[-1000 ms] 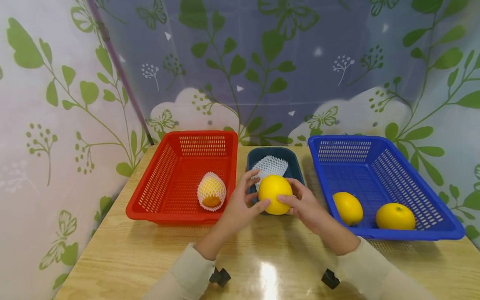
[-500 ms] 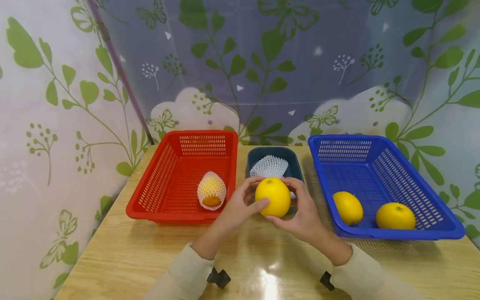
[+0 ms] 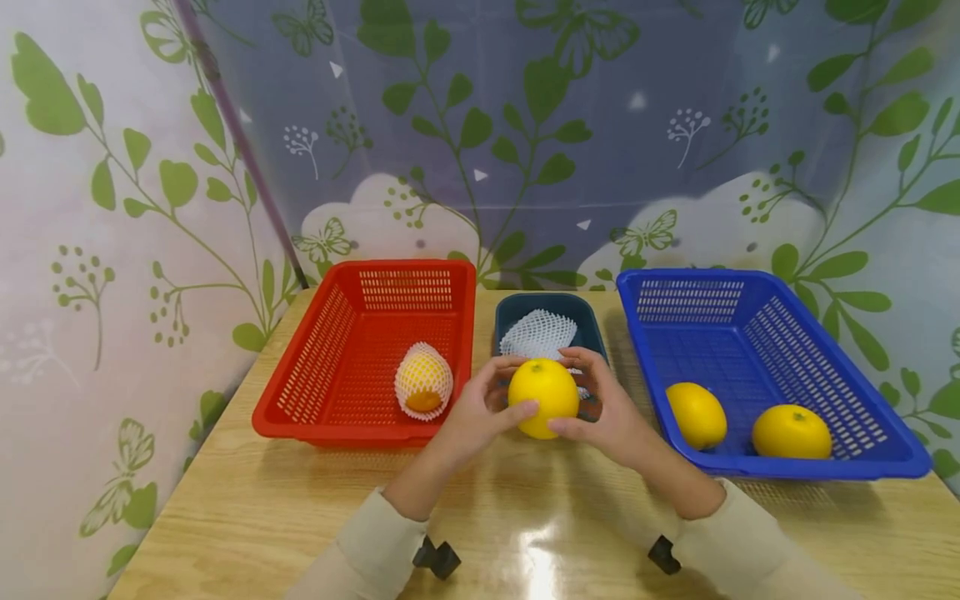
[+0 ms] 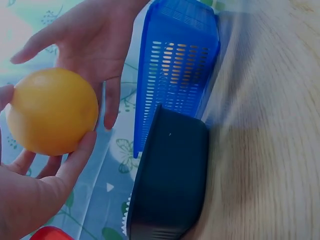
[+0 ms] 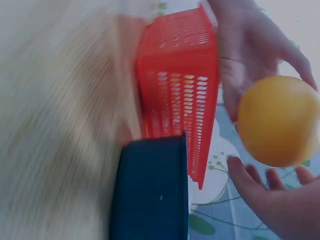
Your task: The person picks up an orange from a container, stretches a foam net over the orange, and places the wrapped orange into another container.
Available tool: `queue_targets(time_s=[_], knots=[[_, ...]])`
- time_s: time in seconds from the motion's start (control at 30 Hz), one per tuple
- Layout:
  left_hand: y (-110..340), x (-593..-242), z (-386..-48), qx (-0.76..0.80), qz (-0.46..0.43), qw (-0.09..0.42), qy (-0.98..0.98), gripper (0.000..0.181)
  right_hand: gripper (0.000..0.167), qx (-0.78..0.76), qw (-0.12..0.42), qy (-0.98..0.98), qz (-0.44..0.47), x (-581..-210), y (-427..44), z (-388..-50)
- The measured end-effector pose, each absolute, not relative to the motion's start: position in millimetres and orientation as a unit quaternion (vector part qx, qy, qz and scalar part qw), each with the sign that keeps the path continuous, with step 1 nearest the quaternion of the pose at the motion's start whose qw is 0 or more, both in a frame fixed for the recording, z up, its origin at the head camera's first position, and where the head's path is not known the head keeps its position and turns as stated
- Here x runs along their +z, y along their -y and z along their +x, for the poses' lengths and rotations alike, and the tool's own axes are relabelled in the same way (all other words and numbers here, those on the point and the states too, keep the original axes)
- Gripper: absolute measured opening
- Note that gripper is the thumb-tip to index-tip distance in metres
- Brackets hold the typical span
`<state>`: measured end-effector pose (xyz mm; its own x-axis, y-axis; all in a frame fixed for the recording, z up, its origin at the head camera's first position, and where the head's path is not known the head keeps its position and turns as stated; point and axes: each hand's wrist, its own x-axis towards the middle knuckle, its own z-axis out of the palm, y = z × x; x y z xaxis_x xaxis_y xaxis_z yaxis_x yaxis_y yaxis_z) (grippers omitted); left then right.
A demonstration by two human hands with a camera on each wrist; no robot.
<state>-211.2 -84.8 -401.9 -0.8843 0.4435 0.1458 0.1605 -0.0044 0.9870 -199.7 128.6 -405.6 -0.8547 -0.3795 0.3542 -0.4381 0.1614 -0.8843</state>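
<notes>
Fruit (image 3: 543, 400), round and yellow, is up off the table (image 3: 262, 517), between both hands near the dark tray (image 4: 172, 175). The person's left hand (image 3: 478, 408) grips it from the left, thumb and fingers against it. At its right the right hand (image 3: 618, 412) is loosely spread, fingers apart from it; whether the thumb touches, I can't tell.
</notes>
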Motion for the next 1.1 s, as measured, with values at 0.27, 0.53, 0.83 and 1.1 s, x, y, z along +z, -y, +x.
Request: queue_targets(time_s=[0.27,0.53,0.83,1.1], knots=[[83.1,-405.5,-210.4,0.662,0.227,0.125,-0.703,0.056,0.066,0.645,-0.067,0.721,0.247,-407.6,-135.4,-202.3],[82.2,-406.1,-208.1,0.652,0.244,0.118,-0.708,0.056,0.061,0.637,-0.054,0.723,0.262,-408.8,-137.2,-201.3],[87.8,-418.9,-195.8,0.627,0.248,0.155,-0.722,0.054,0.057,0.607,-0.078,0.737,0.287,-427.4,-143.5,-190.9],[96.3,-433.6,-188.5,0.587,0.224,0.191,-0.755,0.054,0.056,0.591,-0.13,0.745,0.281,-442.8,-143.1,-183.3]])
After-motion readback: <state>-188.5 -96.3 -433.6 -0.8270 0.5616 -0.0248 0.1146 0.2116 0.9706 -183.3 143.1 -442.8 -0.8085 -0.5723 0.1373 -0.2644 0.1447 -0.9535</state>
